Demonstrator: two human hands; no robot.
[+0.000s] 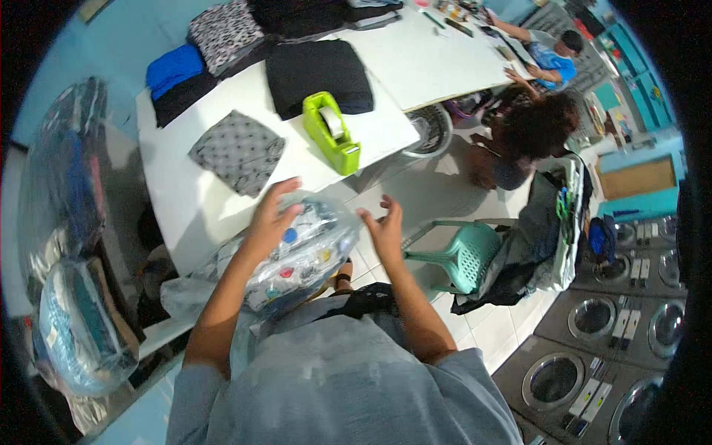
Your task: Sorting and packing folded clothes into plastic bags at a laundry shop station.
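A clear plastic bag (311, 239) holding folded white fabric with coloured dots lies in front of my body, by the near edge of the white table. My left hand (273, 217) is over the bag's upper left side, thumb and fingers apart; whether it touches the film is hard to tell. At the bag's right edge, my right hand (385, 225) is raised with its fingers spread and nothing visible in it. Beyond the bag, a lime-green tape dispenser (334, 136) and a folded grey patterned cloth (239, 153) rest on the table (192, 211).
Folded black fabric (320, 75) and stacked clothes (228, 36) occupy the table's far side. Right of me stand a green plastic chair (473, 256), a laundry-filled basket (564, 233) and front-loading machines (553, 378). Two people are near the table's right end. Bagged laundry (83, 328) sits left.
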